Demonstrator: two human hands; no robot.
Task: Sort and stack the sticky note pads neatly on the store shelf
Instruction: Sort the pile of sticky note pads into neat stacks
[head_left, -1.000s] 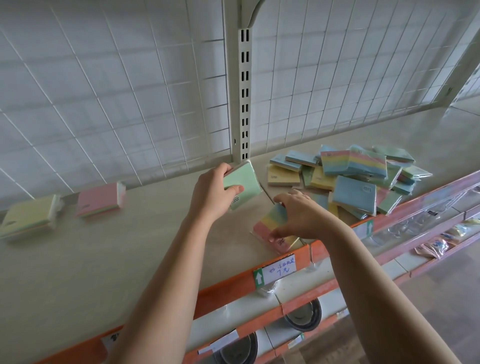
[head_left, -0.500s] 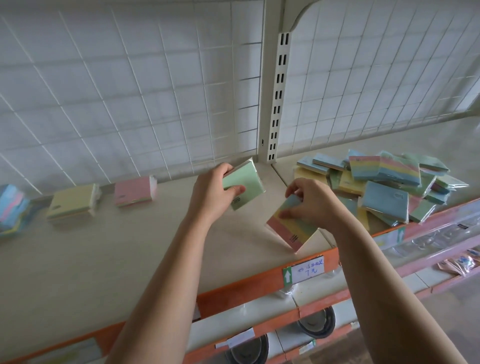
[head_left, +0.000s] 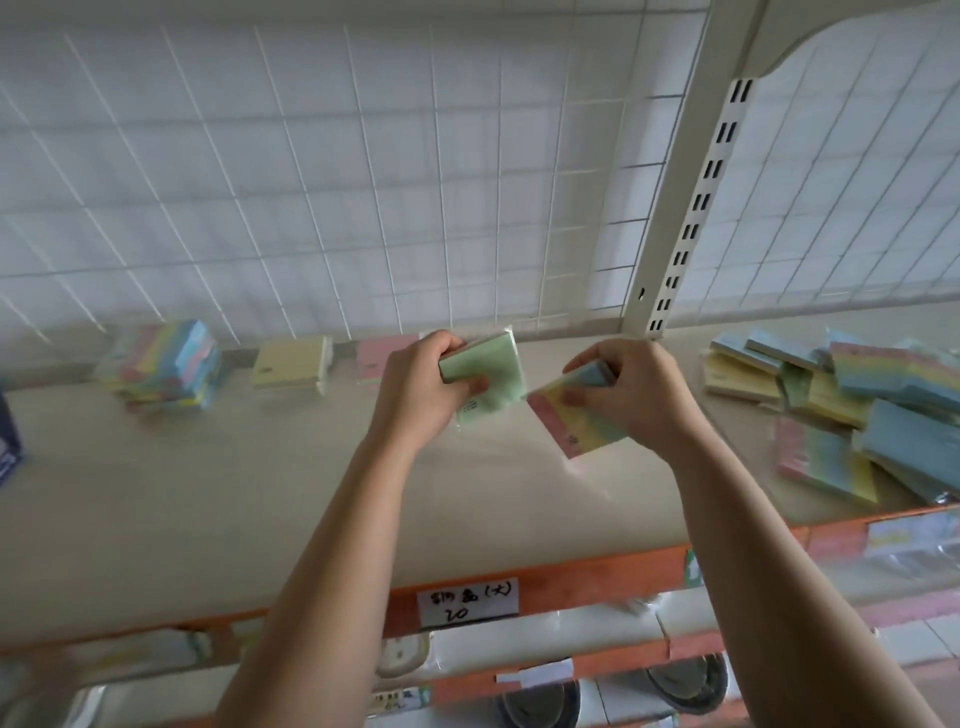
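**One pad in each hand above the shelf**

The whole view is soft with blur, so print on the pads cannot be read. The left hand (head_left: 426, 384) covers the near corner of the green sticky note pad (head_left: 491, 369) it grips, thumb across the face and fingers curled behind. It also hides most of a pink pad (head_left: 375, 358) lying at the back of the shelf (head_left: 208, 493). The right hand (head_left: 628, 395) pinches the rainbow-striped pad (head_left: 576, 421) at its upper end, hiding that end. The pad's lower corner tilts down toward the shelf, and whether it touches cannot be told. A dark blue object (head_left: 8, 441) is cut off at the left edge, and the loose heap of pads (head_left: 857, 405) runs out of view at the right.

Both held pads are square blocks in glossy clear wrap. The shelf top is a smooth, pale beige board with an orange front strip (head_left: 571, 577).

At the back left stands a stack of multicoloured pads (head_left: 166, 371), with a yellow pad (head_left: 291, 362) beside it. Behind them rises a white wire grid panel (head_left: 363, 182), and a cream slotted upright (head_left: 696, 208) divides it. A handwritten label (head_left: 467, 601) sits on the orange strip between the forearms. The forearms cross in front of the lower shelves, where dark round items (head_left: 685, 680) show only in part.
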